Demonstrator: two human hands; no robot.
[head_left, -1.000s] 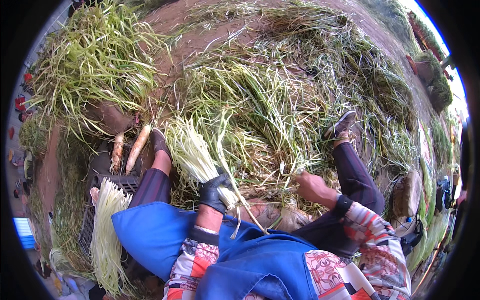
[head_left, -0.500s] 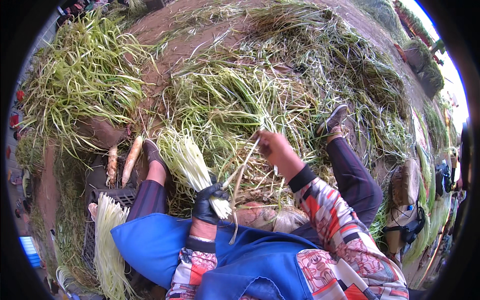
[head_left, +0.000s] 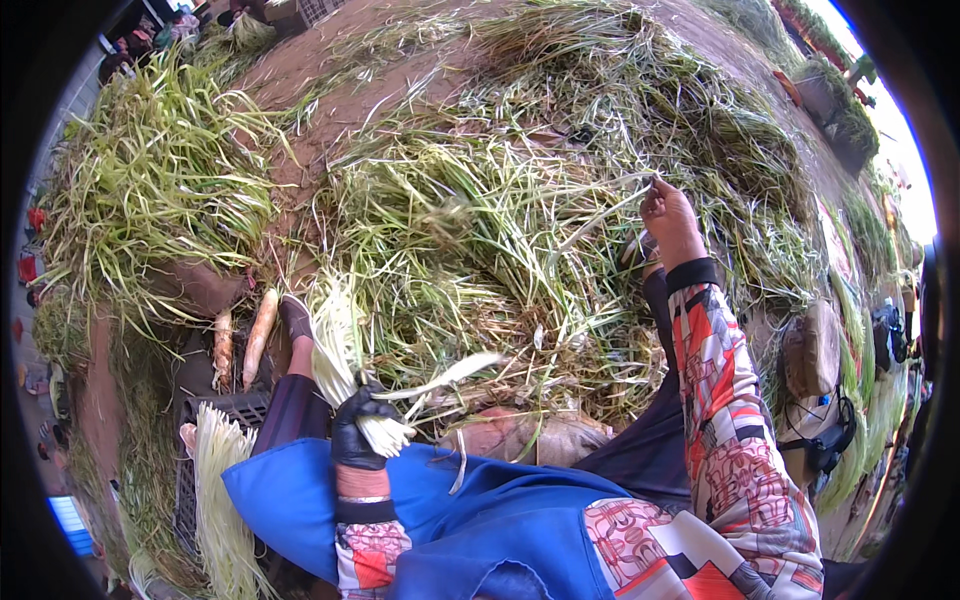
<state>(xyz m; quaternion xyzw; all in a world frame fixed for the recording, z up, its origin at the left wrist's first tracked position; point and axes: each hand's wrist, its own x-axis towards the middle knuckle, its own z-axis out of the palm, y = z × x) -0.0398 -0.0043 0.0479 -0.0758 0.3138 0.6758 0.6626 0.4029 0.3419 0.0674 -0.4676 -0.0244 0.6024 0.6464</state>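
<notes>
My left hand, in a black glove, is closed around a bunch of pale chive-like stalks above the blue apron. Green tops fan upward from the fist, and the white cut ends stick out on its near side. A loose pale strip reaches out to the right of the glove. Bare and stretched far to the right, my right hand pinches a long thin pale leaf that trails leftward over the litter heap.
Between my legs spreads a heap of loose leaves. At the far left is a big green leaf pile, with two brown-white roots near it. A pale stalk bundle lies over a dark crate by my left knee.
My right hand has swung out right and farther away with a leaf, apart from the bunch. The left hand has shifted left with the bunch, which now points more upright.
</notes>
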